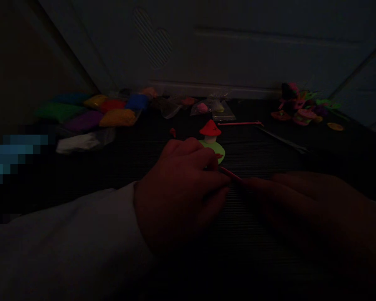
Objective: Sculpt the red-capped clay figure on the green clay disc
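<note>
I have the left hand (188, 192) in the middle of the frame, back up and fingers curled, right at the near left edge of a green disc (218, 147). From my end I cannot tell whether those fingers are gripping anything, since their tips are turned down and the light is very dim. The right hand (310, 205) comes in from the lower right of the frame, blurred and dark, its fingers closed on the end of a thin pink stick (232, 174). The stick slants up to the left, its other end beside the left fingers and just below the disc.

The disc sits on the dark worktop (257, 146) near the centre of my view, partly covered by the left hand. A mushroom (210, 129) with a red cap and a pale stem stands upright at its far edge, and a small dark red piece (219, 156) shows nearer the fingers. A red lump (173, 132) lies apart, left of the mushroom.

Above right of centre I get a second stick (240, 123) and a grey tool (282, 139). Coloured packets (117, 118) crowd the upper left, clear bags (227, 112) the upper middle, and small figures (304, 116) the upper right.
</note>
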Tool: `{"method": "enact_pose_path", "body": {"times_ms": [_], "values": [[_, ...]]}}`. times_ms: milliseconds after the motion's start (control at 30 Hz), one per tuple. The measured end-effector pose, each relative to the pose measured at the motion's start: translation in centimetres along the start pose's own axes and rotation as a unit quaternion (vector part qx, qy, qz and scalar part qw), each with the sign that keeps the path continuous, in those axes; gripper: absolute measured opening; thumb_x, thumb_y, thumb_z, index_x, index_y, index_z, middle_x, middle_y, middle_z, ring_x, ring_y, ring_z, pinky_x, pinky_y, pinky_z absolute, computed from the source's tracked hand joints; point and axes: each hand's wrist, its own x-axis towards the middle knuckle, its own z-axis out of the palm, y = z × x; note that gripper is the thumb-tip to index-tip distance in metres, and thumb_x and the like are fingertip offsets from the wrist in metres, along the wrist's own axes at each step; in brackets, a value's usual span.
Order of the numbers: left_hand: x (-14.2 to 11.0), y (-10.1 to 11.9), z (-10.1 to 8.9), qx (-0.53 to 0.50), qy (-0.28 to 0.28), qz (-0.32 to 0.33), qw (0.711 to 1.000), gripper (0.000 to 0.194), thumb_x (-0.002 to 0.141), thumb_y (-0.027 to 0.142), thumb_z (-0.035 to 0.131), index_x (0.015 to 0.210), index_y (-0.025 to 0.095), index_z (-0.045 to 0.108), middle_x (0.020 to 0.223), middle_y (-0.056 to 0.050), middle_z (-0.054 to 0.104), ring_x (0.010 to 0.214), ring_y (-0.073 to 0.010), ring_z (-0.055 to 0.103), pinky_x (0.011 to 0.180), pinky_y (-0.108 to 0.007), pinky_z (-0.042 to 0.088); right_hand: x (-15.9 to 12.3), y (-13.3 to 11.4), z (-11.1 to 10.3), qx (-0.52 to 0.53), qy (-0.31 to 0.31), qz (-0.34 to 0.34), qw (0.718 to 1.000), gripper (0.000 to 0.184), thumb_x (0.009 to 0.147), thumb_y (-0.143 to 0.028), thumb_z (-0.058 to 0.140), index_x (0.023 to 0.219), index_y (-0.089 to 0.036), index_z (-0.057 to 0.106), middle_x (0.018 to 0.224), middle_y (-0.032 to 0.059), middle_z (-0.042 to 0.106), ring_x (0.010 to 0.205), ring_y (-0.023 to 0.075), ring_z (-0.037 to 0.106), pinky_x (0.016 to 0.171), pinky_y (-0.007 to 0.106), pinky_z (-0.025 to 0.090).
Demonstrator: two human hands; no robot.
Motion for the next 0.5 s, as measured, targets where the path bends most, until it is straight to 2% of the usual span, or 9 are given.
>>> {"method": "enact_pose_path", "body": {"times_ms": [500], "values": [[-0.21, 0.01, -0.16, -0.007, 0.006, 0.003, 1.000, 0.017, 0.077, 0.028, 0.052, 0.081, 0.026, 0.068, 0.079, -0.001, 0.059, 0.081, -0.0196, 0.050, 0.072, -0.038, 0.036, 0.17, -0.07, -0.07, 0.001, -0.011, 0.002, 1.000, 0.029, 0.084, -0.021, 0.040, 0.110, -0.017, 0.052, 0.066, -0.0017, 0.056, 0.051, 0.0113, 0.051, 0.044, 0.022, 0.036]]}}
